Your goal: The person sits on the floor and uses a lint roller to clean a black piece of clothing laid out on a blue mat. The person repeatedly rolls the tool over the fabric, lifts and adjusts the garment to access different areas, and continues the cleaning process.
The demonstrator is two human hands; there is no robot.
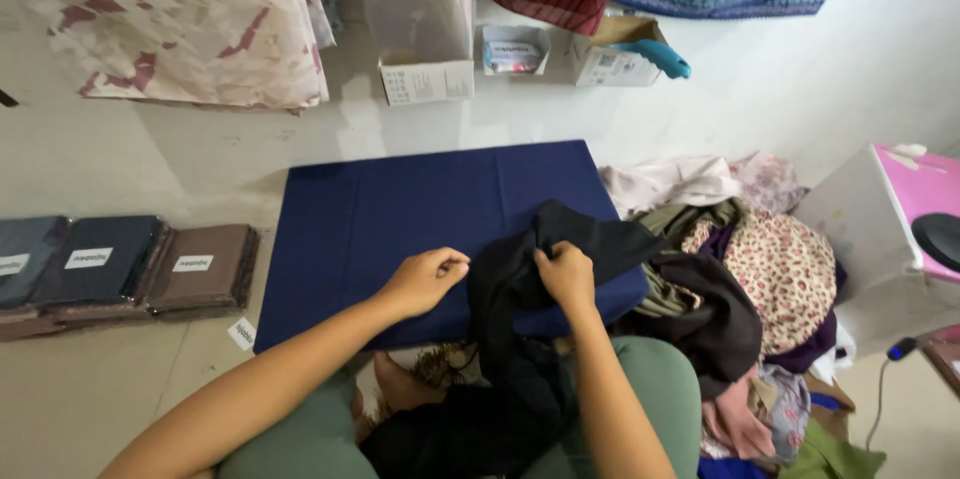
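Observation:
A black garment (520, 339) lies crumpled across my lap and over the near edge of a navy blue padded board (400, 209) on the floor. My right hand (566, 272) is closed on a bunched fold of the black cloth near the board's front right. My left hand (425, 279) is closed too, pinching an edge of the same black cloth just left of it, over the navy surface. The rest of the garment hangs down between my knees.
A heap of mixed clothes (760, 269) lies to the right. Folded labelled fabric stacks (120, 264) sit on the floor at left. Small boxes (430, 79) and a blue-handled tool (655, 57) stand along the back wall under hanging cloths. A white and pink box (890, 209) is far right.

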